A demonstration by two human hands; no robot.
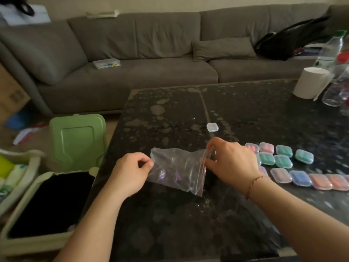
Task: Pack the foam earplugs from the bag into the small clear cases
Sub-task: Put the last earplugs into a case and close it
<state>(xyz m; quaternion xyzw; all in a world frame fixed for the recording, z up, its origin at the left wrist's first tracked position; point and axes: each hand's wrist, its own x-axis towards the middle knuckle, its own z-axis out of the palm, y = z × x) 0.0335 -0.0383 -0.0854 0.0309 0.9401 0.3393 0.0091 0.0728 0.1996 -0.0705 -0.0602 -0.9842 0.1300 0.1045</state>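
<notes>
1. Head view: clear, crinkled plastic zip bag (177,168) held just above a dark, mottled stone table (188,224), stretched between both hands.
2. Left hand (130,173) at the bag's closed end, fingers curled, thumb and forefinger pinching that edge of the plastic.
3. Right hand (232,163) at the bag's zip-mouth end, fingers bent and pinching the mouth's rim; a thin bracelet on its wrist.
4. Between the two sets of fingers, inside the bag: a few small purple foam earplugs (178,175), low in the plastic; exact count too blurred to tell.
5. Beyond the right fingers, apart from them: one small clear square plastic case (212,127), lying alone on the table, seemingly empty.
6. Just right of the right hand: a cluster of small clear cases already filled with earplugs (287,163), pink, teal, blue and orange, in rough rows, partly hidden behind the hand.
7. Far beyond the right fingers, at the table's far right corner: a white paper roll (311,82) beside clear plastic bottles (334,72).
8. Left of the left fingers, off the table: a pale green plastic lid (77,140) propped upright over an open cream box with a dark interior (28,241).
9. Beyond everything: a long grey fabric sofa (151,53).
</notes>
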